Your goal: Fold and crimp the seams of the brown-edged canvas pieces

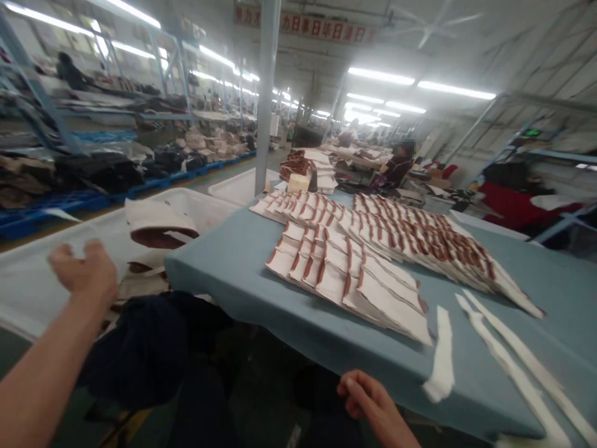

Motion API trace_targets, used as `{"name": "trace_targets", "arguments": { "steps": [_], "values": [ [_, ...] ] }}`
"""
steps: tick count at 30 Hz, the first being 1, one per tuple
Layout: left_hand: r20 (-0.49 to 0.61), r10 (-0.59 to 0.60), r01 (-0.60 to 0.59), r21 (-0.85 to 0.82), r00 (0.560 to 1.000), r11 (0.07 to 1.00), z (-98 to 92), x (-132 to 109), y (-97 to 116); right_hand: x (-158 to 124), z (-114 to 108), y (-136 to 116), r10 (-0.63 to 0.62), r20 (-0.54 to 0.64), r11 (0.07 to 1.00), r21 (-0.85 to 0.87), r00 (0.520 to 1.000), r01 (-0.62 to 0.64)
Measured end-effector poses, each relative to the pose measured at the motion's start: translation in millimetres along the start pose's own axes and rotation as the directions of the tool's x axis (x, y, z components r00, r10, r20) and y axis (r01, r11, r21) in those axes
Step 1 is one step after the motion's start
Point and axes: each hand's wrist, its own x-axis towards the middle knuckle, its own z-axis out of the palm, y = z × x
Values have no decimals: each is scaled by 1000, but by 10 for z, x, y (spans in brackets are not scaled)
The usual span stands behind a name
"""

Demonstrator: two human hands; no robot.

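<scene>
– How is the left hand (86, 274) seen?

– Released, with fingers loosely bent and nothing grasped, it is held out above a white bin (28, 286).

– And the right hand (370, 401)?

– It is held low, near the front edge of a table (219, 255) covered in blue-green cloth. The fingers are curled in; whether anything is gripped cannot be told.

– Where is the nearest piece placed?

– A cream piece with a brown inside (158, 218) is seen over the bin, near the left hand but apart from it. Whether the pieces below (142, 286) are touched cannot be told.

– What is laid on the table?

– Brown-edged cream pieces (336, 277) are overlapped in a front cluster, with longer rows (410, 236) spread behind. White strips (442, 348) are laid to the right.

– And farther off?

– A person in dark clothing (396, 165) is seen beyond the table. Blue pallets (88, 199) are loaded with bundles at left, and a red-lettered banner (326, 28) is hung overhead.
</scene>
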Motion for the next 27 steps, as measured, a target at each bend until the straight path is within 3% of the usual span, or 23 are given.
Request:
{"name": "trace_targets", "arguments": {
  "steps": [2, 4, 5, 7, 9, 11, 12, 13, 15, 18, 20, 23, 27],
  "values": [
    [55, -227, 232, -119, 972, 965, 316, -282, -128, 24, 88, -172, -21, 35, 999, 39, 999, 20],
    [258, -350, 406, -208, 901, 890, 704, -564, -144, 84, 211, -424, -20, 70, 986, 164, 997, 8],
    [379, -381, 483, -224, 844, 847, 905, -697, -115, 137, 277, -550, -2, 86, 964, 266, 996, -21],
    [610, -383, 612, -218, 694, 760, 1286, -928, -8, 301, 396, -760, 18, 93, 940, 338, 995, -49],
    [750, -355, 694, -187, 557, 695, 1618, -1095, 123, 536, 473, -899, 52, 102, 912, 401, 993, -89],
    [806, -337, 730, -164, 487, 664, 1896, -1197, 239, 805, 502, -982, 100, 127, 880, 451, 987, -148],
    [811, -337, 735, -158, 477, 660, 2015, -1234, 286, 934, 503, -1012, 126, 141, 864, 470, 982, -179],
    [806, -342, 733, -157, 482, 662, 2117, -1267, 325, 1051, 496, -1037, 148, 153, 850, 486, 977, -205],
    [766, -357, 714, -183, 534, 676, 2262, -1331, 376, 1227, 471, -1078, 183, 175, 828, 503, 967, -248],
    [647, -357, 652, -293, 674, 700, 2280, -1404, 396, 1335, 419, -1110, 208, 199, 820, 498, 958, -282],
    [532, -354, 590, -379, 769, 713, 2151, -1386, 382, 1344, 385, -1115, 205, 189, 830, 486, 960, -273],
    [300, -371, 475, -470, 879, 744, 1817, -1234, 364, 1351, 346, -1129, 180, 151, 861, 453, 972, -230],
    [39, -305, 283, -502, 952, 817, 1281, -1173, 420, 1302, 369, -1206, 142, 174, 933, 304, 974, -191]
  ]
}}
